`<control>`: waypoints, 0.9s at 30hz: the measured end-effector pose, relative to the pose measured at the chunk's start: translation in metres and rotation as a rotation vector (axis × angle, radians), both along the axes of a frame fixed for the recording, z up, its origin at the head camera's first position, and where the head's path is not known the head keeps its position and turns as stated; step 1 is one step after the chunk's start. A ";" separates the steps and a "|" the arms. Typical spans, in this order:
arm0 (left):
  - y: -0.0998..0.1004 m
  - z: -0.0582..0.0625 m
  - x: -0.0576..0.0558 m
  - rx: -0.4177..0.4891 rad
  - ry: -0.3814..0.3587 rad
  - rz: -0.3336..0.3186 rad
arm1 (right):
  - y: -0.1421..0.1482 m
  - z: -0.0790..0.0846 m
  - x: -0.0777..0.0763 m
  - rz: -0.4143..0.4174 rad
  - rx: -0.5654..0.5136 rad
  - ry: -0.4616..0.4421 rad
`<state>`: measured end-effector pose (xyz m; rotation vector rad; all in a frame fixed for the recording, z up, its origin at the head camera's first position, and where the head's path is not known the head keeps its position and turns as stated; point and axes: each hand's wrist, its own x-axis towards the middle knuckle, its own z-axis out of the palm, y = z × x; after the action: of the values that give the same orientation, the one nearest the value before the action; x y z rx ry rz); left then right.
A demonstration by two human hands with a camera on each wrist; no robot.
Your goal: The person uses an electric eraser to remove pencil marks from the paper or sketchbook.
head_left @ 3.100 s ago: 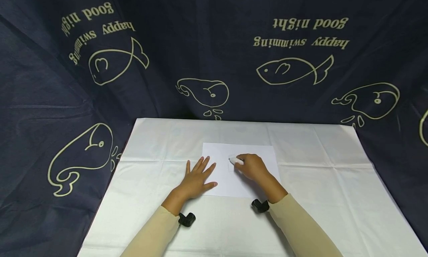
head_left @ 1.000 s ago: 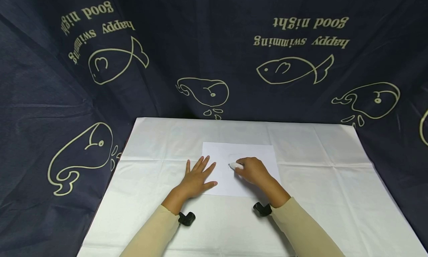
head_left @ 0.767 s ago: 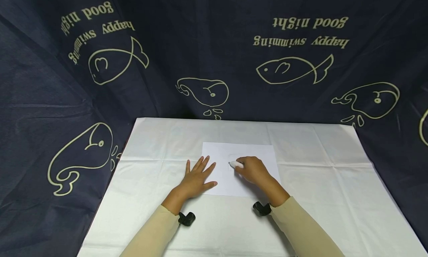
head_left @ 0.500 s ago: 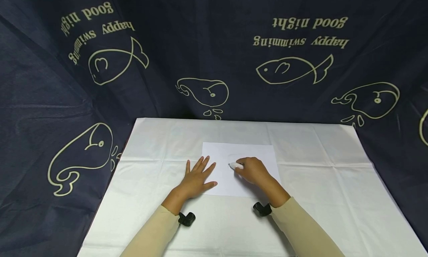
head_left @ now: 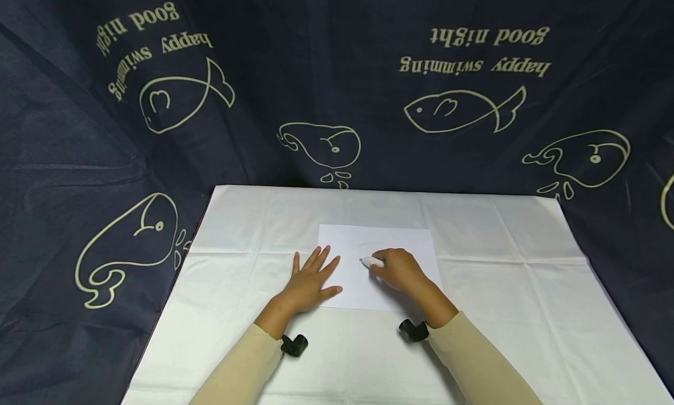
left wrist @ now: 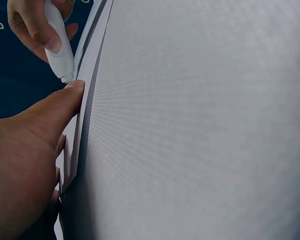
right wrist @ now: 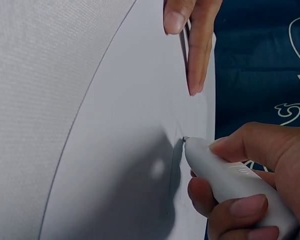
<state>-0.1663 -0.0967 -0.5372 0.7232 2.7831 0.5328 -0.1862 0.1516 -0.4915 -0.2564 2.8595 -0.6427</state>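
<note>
A white sheet of paper (head_left: 363, 294) lies on the cloth. My left hand (head_left: 307, 288) rests on its left side, fingers straight and spread. In my right hand (head_left: 401, 270) is a chunky white pen-shaped tool (right wrist: 230, 182), gripped between curled fingers and thumb. Its small metal tip (right wrist: 185, 139) points left and down, right at the paper's surface. Faint thin lines (head_left: 371, 244) show on the sheet near the tip, partly covered by the hand. The left wrist view has the tool (left wrist: 60, 52) beyond my left thumb (left wrist: 55, 107).
A white, creased cloth (head_left: 500, 311) covers the table. Behind and to the left hangs a dark blue curtain (head_left: 337, 59) with fish and whale drawings. A small black camera (head_left: 294, 345) sits at my left wrist and another black camera (head_left: 414, 330) at my right.
Compared with about three seconds ago, my right hand and the tool sit slightly nearer to me on the paper; during the last second they barely shift. My left hand stays in place.
</note>
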 end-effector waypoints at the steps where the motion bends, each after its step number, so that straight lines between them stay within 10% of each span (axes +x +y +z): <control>1: 0.000 0.000 0.000 -0.004 0.001 -0.001 | 0.000 0.000 0.000 0.000 0.000 0.000; 27: 0.000 0.000 0.000 0.005 0.000 -0.003 | 0.001 -0.001 -0.001 -0.011 -0.013 0.010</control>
<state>-0.1658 -0.0967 -0.5371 0.7282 2.7817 0.5400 -0.1875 0.1530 -0.4928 -0.2462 2.8692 -0.6637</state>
